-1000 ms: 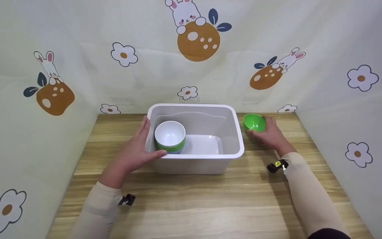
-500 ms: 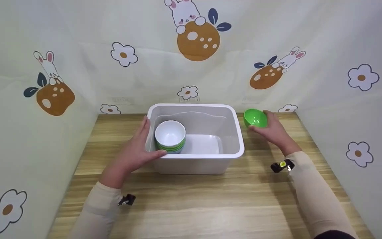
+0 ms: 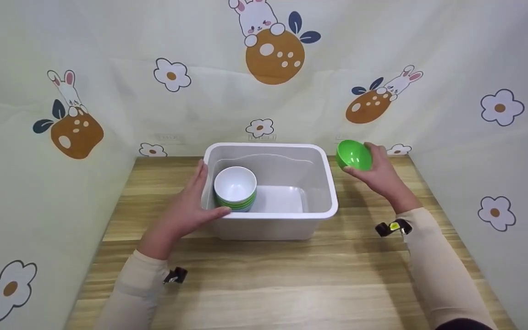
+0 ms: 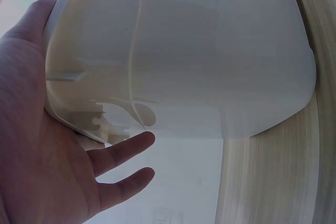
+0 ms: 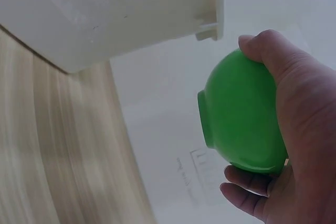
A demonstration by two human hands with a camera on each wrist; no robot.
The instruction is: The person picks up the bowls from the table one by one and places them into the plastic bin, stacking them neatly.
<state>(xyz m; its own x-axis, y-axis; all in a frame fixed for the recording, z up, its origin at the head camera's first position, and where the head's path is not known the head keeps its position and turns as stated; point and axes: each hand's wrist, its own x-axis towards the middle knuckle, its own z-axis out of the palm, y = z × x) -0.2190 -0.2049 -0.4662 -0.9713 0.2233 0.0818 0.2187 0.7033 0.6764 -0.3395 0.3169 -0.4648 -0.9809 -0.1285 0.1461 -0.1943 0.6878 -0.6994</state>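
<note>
My right hand (image 3: 381,172) grips a green bowl (image 3: 354,155) by its rim, the thumb at the near edge. The bowl is raised above the table, right of the white plastic bin, its opening tilted toward the head camera. In the right wrist view, the bowl's rounded outside and foot ring (image 5: 206,119) show. My left hand (image 3: 186,206) rests against the left near corner of the bin (image 3: 264,227), thumb along the front rim; in the left wrist view, two fingers (image 4: 126,153) stretch out straight. Inside the bin, at its left, stands a stack of bowls (image 3: 235,185), white on top with green rims below.
The bin's floor (image 3: 280,199) shows right of the stack. Everything stands on a wood-grain table (image 3: 264,284). A printed cloth with rabbits and flowers (image 3: 200,110) encloses the back and both sides, close behind the bin and the raised bowl.
My right hand has lifted the green bowl upward from the table, shifting slightly right. My left hand, the bin and the stacked bowls stay put.
</note>
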